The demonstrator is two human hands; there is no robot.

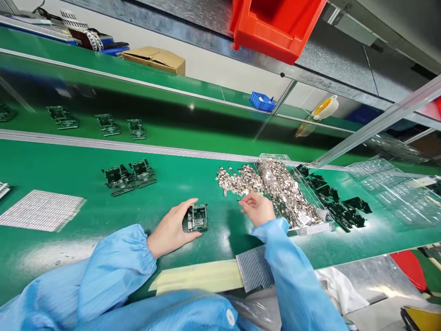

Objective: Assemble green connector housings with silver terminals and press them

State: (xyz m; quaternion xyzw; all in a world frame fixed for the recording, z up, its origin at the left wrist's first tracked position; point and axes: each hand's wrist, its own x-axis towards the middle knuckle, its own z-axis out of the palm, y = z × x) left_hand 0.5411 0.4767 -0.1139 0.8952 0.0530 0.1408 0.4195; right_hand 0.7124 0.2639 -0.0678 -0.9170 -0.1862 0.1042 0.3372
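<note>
My left hand (173, 228) has its thumb and fingers curved around the left side of a small dark square plastic frame with openings (197, 218), which rests on the green tabletop. Between the pinched fingertips of my right hand (257, 208) is a tiny dark piece (239, 200), too small to make out in detail. Just beyond that hand lies a loose pile of small silvery metal parts (237, 180). More of these parts fill a clear plastic tray (312, 229) on the right. Two similar dark frames (129, 178) stand together farther back on the left.
White gridded sheets (43, 210) lie at the left. Several dark parts (339, 202) and clear blister trays (396, 188) are on the right. Yellow strips (200, 277) and a grey ribbed piece (254, 268) lie at the near edge. A red bin (265, 46) hangs overhead.
</note>
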